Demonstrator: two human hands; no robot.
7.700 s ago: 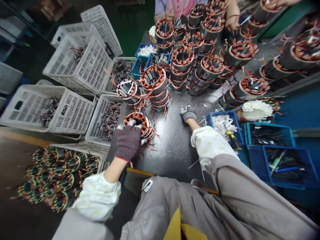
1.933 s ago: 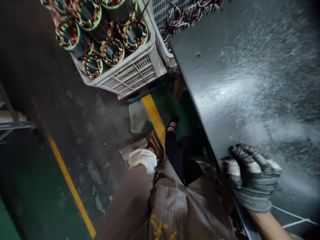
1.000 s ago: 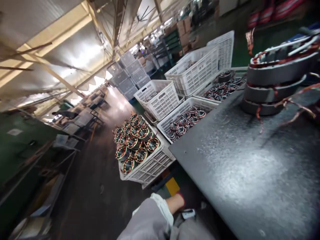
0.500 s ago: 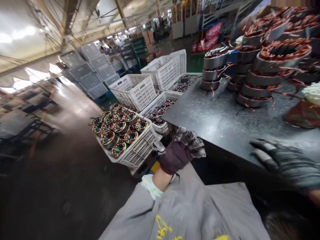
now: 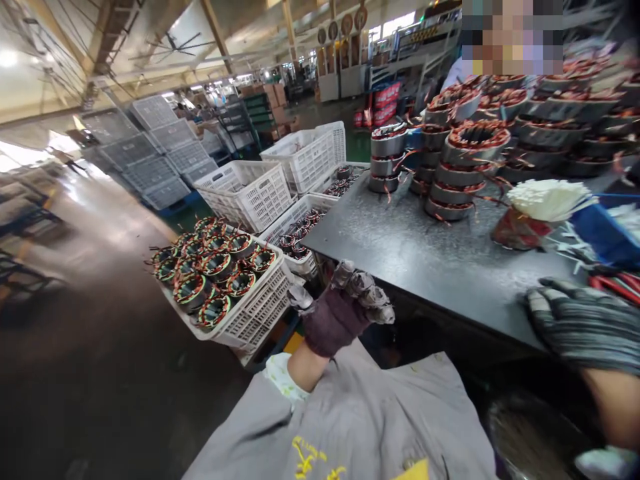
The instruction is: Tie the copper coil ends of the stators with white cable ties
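My left hand (image 5: 343, 310), in a dark purple glove with grey tape around the fingertips, hangs in front of the table's corner. Its thumb stands apart from the bent fingers, and it holds nothing. My right hand (image 5: 583, 323), in a black-and-grey striped glove, lies with its fingers stretched over the near edge of the dark metal table (image 5: 400, 247). Close by it are red tool handles (image 5: 617, 283), partly cut off by the frame. Beyond stands a stack of motor stators (image 5: 457, 177) with copper windings, near a smaller stack (image 5: 387, 160).
A bundle of white strips (image 5: 547, 199) stands in a red container beside a blue bin (image 5: 610, 227). Left of the table, a white crate (image 5: 250, 320) carries several green-rimmed stators. More white crates (image 5: 245, 190) stand behind. A person (image 5: 453, 70) is across the table, behind further stators.
The view has turned to the right, bringing the blue bin and red handles into sight. My right hand has shifted right along the table edge. My left hand keeps its pose.
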